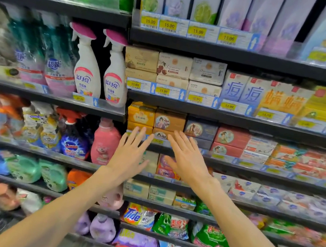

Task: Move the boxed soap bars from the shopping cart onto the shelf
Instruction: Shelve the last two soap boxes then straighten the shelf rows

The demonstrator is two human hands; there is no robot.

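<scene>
Left hand (129, 156) and right hand (187, 159) both flat, fingers extended, empty, raised before shelf (244, 124) of boxed soap bars (170, 121), pink detergent bottle (105, 141) left, price tags (163, 91) above

Dark shelf (244, 124) with stacked soap boxes (170, 121), 2 high, behind price tags (163, 90)

Printed cardboard soap boxes (170, 121) sit on dark matt metal shelf (265, 127) beside glossy plastic spray bottles (88, 67).
</scene>
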